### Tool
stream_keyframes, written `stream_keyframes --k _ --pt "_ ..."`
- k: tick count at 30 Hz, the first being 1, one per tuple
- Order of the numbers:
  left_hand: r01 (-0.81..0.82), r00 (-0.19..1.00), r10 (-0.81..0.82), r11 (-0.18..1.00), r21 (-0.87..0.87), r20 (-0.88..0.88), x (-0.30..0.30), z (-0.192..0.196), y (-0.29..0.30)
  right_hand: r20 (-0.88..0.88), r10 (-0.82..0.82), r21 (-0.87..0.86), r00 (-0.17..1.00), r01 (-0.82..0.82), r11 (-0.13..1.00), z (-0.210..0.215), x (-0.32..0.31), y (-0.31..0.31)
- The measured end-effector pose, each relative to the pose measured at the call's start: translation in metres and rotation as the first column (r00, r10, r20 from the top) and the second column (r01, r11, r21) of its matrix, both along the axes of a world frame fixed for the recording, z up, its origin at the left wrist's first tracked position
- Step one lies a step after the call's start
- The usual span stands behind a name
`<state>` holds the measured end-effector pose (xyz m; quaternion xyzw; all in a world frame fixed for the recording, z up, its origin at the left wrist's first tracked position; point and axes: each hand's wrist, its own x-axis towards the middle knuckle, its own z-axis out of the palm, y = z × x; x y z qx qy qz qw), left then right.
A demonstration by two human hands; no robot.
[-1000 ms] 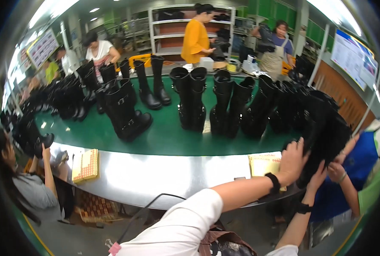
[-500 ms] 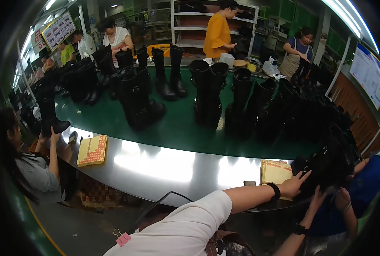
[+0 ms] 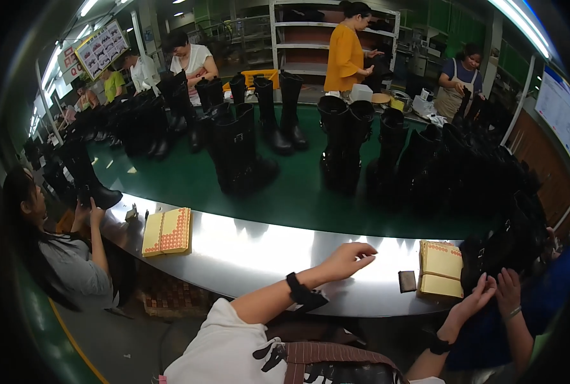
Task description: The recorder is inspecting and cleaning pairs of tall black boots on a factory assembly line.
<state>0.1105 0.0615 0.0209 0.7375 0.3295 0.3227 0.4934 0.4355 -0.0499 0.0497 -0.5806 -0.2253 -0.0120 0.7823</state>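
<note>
The black boots [image 3: 506, 246] nearest the hands lie ahead and to the right, at the right end of the desk [image 3: 246, 249], just beyond the fingertips of the right hand [image 3: 470, 301], much the nearer of the two. Their long axis seems to slant from near left to far right, though the dark outlines merge. The right hand is half-curled with its palm up, closed around nothing visible; whether it touches a boot I cannot tell. A co-worker's hand [image 3: 507, 293] is just beside it. The left hand [image 3: 348, 261] is empty, its fingers loosely bent over the steel strip, well apart from these boots. The boots look like smooth leather with small metal buckles. Between the hands are a rectangular stack of yellow cards [image 3: 440, 262], patterned with reddish circles and banded across, and a small brown block [image 3: 407, 281].
</note>
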Motion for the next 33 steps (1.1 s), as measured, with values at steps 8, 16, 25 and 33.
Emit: stream_keyframes --k 8,16,25,33 --pt "-0.38 0.837 0.536 0.717 -0.585 0.113 -0.186 -0.035 -0.014 0.725 0.638 -0.483 0.262 -0.467 0.74 0.112 -0.176 0.129" --pt "-0.227 0.693 0.622 0.668 -0.709 0.364 -0.215 -0.057 -0.017 0.553 0.816 -0.828 0.166 0.219 0.517 0.153 -0.285 0.333" --pt "-0.291 0.712 0.63 0.666 -0.687 0.311 -0.212 -0.063 -0.02 0.725 0.678 -0.662 0.117 -0.15 0.734 0.182 -0.263 0.324" --pt "-0.681 0.73 0.631 0.704 0.2 0.264 -0.152 -0.007 -0.029 0.804 0.593 -0.499 0.033 -0.505 0.704 0.188 -0.236 0.185"
